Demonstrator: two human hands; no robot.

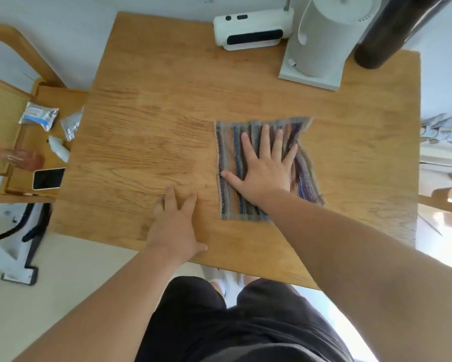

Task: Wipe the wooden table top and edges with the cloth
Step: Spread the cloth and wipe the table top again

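I have my right hand (265,167) spread flat on the cloth (265,168), pressing it to the table (146,142) right of centre. My left hand (176,226) lies open on bare wood near the front edge, holding nothing. I judge the top is mid-wipe; the edges and the back strip by the appliances (248,30) look untouched, though I can't be sure.

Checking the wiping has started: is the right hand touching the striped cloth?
Touching. The head view shows the right hand pressed flat, fingers spread, on the striped cloth.
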